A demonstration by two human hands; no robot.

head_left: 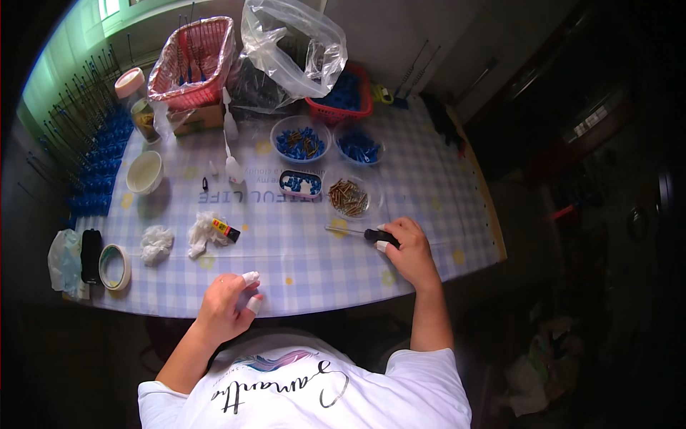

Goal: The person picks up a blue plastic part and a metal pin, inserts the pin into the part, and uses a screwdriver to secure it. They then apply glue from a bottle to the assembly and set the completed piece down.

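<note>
My right hand [409, 252] rests on the checked tablecloth [300, 243] and grips the black handle of a screwdriver [363, 233], whose thin shaft points left. Just beyond it stands a clear bowl of brass screws [348, 196]. My left hand [227, 304] lies near the front table edge with its fingers curled; white tape wraps two fingertips, and nothing shows in it. A small rectangular dish of blue and white parts [300, 184] sits between the hands, farther back.
Two bowls of blue parts [301, 140] [359, 146] stand behind, with a red basket [343, 100], a clear plastic bag [289, 46] and a pink basket [194, 61]. At left are a cream bowl [145, 171], crumpled tissues [156, 243], a glue tube [226, 229], a tape roll [114, 267] and glue bottles [232, 168].
</note>
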